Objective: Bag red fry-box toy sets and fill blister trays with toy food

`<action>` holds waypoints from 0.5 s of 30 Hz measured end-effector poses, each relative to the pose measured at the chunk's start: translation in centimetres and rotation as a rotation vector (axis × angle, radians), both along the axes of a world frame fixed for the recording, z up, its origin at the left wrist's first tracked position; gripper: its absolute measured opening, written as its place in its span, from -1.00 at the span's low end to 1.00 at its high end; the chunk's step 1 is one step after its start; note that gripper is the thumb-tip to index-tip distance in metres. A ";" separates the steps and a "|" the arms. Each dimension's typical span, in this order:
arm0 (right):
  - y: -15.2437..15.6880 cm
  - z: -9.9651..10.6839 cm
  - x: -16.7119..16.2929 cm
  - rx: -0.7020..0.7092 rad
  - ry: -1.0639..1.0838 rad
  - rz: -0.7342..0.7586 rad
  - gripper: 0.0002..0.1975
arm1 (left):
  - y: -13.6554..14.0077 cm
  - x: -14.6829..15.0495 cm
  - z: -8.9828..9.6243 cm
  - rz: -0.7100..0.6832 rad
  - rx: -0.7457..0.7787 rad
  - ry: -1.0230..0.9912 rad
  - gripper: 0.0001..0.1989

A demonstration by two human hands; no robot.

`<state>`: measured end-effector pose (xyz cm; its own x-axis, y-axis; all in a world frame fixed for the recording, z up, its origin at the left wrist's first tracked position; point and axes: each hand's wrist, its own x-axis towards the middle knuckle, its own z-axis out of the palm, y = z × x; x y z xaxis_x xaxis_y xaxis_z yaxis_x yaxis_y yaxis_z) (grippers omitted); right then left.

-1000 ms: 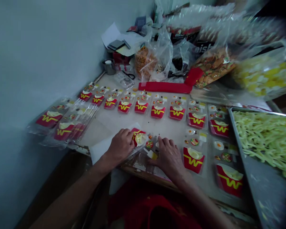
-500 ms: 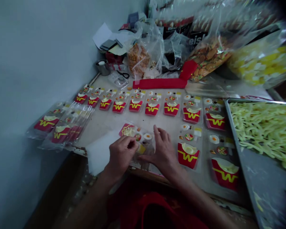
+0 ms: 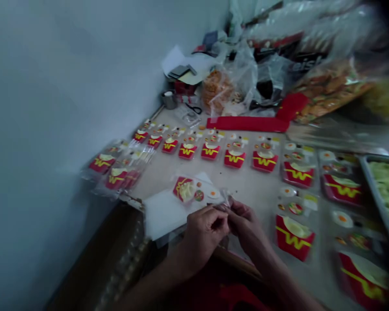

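A clear plastic packet [image 3: 205, 190] lies tilted near the table's front edge, with a red fries box marked with a yellow W at its far left end. A small fried-egg piece and a round red-and-green piece show through the plastic. My left hand [image 3: 205, 226] is closed at the packet's near right end, fingers pinched together. Against it, my right hand [image 3: 246, 220] pinches the same end, where the plastic is bunched up. The fingertips partly hide each other and that end. Under the packet and to its left is a white sheet [image 3: 162, 214].
Similar filled packets [image 3: 235, 157] form a row behind my hands, with more at right. Others are stacked at left [image 3: 116, 175]. A red strip [image 3: 246, 124], scissors [image 3: 194, 109] and bulging bags [image 3: 217, 90] stand farther back. A metal tray [image 3: 376, 194] holds pale fry-shaped strips.
The view has swung left. My right hand, spread open before, has closed on the packet's end beside my left hand. More of the packet and the white sheet now shows.
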<state>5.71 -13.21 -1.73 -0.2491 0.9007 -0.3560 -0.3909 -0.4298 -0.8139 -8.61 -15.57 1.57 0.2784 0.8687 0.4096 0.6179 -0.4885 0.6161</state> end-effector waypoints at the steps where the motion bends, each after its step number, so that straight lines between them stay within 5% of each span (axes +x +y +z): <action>1: 0.5 0.5 0.4 0.030 0.003 0.070 -0.69 | 0.3 -1.1 0.8 -0.012 0.020 0.030 -0.82; 5: 3.2 2.8 0.9 0.099 0.083 0.254 -0.73 | 2.4 -7.5 4.7 -0.095 0.131 0.446 -0.10; 9: 7.2 4.2 -3.5 0.082 0.108 0.349 -0.68 | 4.7 -13.2 6.6 -0.082 -0.039 0.623 0.03; 12: 9.9 4.8 -7.9 0.156 0.024 0.199 -0.59 | 6.6 -18.2 7.0 0.155 -0.148 0.671 -0.06; 15: 10.5 5.2 -9.8 0.279 -0.070 0.063 -0.55 | 9.2 -24.5 7.8 0.568 -0.202 0.710 -0.18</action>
<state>-4.13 -2.69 3.49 -0.2912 0.9497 -0.1151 -0.3094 -0.2074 -0.9280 -33.08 -6.35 9.35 -0.0830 0.9877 0.1326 0.9961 0.0780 0.0424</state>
